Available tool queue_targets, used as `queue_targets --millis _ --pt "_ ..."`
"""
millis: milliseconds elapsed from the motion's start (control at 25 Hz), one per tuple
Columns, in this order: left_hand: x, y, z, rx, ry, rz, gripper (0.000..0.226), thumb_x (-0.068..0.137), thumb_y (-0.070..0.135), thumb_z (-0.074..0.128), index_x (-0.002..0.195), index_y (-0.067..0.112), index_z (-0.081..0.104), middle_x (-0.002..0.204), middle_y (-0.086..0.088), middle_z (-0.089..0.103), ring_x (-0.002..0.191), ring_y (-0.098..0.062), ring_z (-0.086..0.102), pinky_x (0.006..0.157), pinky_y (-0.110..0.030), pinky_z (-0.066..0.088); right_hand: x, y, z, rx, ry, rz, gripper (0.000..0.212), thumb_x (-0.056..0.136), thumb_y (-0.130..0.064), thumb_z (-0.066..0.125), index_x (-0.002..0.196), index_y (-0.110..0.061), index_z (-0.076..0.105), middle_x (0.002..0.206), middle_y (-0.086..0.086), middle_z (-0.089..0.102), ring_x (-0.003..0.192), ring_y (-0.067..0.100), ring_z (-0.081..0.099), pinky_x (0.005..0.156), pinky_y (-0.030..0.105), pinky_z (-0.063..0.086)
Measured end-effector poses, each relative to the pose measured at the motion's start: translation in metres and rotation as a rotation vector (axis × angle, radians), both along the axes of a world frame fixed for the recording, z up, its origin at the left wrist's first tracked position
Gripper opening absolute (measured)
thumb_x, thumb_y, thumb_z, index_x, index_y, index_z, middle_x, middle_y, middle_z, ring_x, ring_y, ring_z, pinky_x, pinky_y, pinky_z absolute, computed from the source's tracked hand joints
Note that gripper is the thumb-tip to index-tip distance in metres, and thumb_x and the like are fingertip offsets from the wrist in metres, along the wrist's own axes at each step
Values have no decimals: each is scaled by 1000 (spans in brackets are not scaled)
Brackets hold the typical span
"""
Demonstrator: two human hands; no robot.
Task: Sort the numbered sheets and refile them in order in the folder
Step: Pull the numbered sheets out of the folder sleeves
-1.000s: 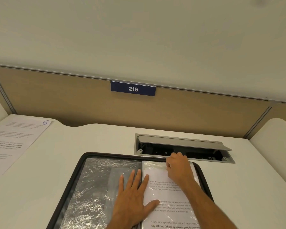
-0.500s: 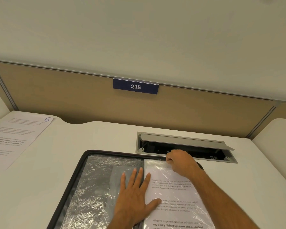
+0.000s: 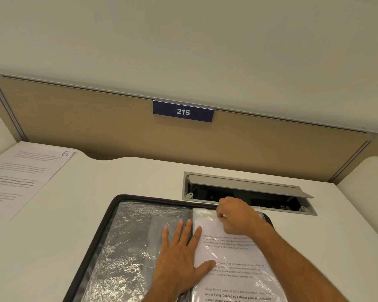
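Observation:
A black folder (image 3: 109, 219) lies open on the white desk, with crinkled clear sleeves (image 3: 127, 240) on its left half. On the right half lies a printed sheet (image 3: 234, 264) in a plastic sleeve. My left hand (image 3: 181, 260) presses flat across the spine, fingers spread and the thumb on the sheet. My right hand (image 3: 238, 216) is at the sheet's top edge with fingers curled, pinching the top of the sheet or its sleeve. A loose sheet marked 6 (image 3: 20, 179) lies at the desk's far left.
An open cable box (image 3: 247, 192) with a raised grey lid is sunk into the desk just beyond the folder. A tan partition (image 3: 96, 127) with a blue 215 plate (image 3: 183, 111) closes the back. Neighbouring desks curve in at both sides.
My right hand has drawn slightly toward me along the top of the sheet, its fingers curling tighter. My left hand has stayed flat on the spine.

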State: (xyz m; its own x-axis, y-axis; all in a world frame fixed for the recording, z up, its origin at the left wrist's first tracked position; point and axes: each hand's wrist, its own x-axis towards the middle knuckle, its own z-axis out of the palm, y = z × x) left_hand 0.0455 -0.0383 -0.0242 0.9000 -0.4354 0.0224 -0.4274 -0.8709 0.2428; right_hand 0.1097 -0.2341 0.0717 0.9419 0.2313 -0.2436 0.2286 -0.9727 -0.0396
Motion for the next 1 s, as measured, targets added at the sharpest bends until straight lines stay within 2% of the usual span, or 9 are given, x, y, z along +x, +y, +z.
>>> queue_targets --millis 40,80,240,400,640,720,800,880,1000 --pt "2 0 -1 49 -17 20 93 82 91 18 158 37 16 164 -2 -1 153 -27 3 117 -59 -3 1 2 1 56 28 -57 10 92 -18 63 100 -22 67 104 -3 64 95 15 58 87 24 49" --pt "3 0 1 62 -14 30 94 82 92 16 158 38 8 163 0 -9 153 -26 -6 117 -58 -9 3 2 2 111 61 -118 8 94 -18 60 98 -22 65 101 -1 66 91 16 61 84 24 51" --pt "-1 1 -4 14 88 -14 88 82 88 35 141 26 57 148 -7 51 134 -30 50 104 -60 23 12 -1 6 289 225 -357 17 104 -20 46 103 -17 63 102 7 67 65 14 69 64 22 56" --pt "1 0 -5 -20 -2 -5 88 81 89 36 137 26 61 143 -6 56 130 -28 55 102 -59 25 26 -6 8 171 343 -307 19 98 -9 55 110 -16 68 107 3 64 73 11 61 58 18 49" --pt "1 -2 -6 -36 21 -2 93 78 93 33 138 27 60 144 -7 56 130 -29 55 102 -59 25 38 -8 -7 23 403 -287 11 90 -9 65 98 -6 73 90 2 62 85 14 57 75 27 48" --pt "2 -1 -6 -44 31 4 99 74 97 32 139 27 60 143 -8 56 129 -31 56 101 -60 25 39 -8 -8 53 339 -291 4 88 -12 71 87 -16 69 89 0 63 85 14 59 72 24 47" --pt "2 -2 -7 -60 67 -2 104 69 100 31 139 27 59 143 -10 56 129 -32 55 101 -62 25 44 -7 -4 58 180 -297 14 85 -18 73 81 -25 62 89 -2 65 84 14 59 78 28 49" --pt "2 -2 -5 -62 92 -1 108 66 102 31 140 27 58 143 -12 56 130 -33 54 101 -62 25 51 -7 4 38 0 -303 12 89 -22 68 83 -28 60 89 -5 65 85 13 57 89 34 47" --pt "4 -3 -5 -71 69 -8 111 62 104 30 139 29 59 142 -12 56 129 -33 55 100 -62 26 66 -10 18 -18 -252 -275 7 94 -28 60 90 -25 64 93 -6 67 88 15 57 89 36 43"
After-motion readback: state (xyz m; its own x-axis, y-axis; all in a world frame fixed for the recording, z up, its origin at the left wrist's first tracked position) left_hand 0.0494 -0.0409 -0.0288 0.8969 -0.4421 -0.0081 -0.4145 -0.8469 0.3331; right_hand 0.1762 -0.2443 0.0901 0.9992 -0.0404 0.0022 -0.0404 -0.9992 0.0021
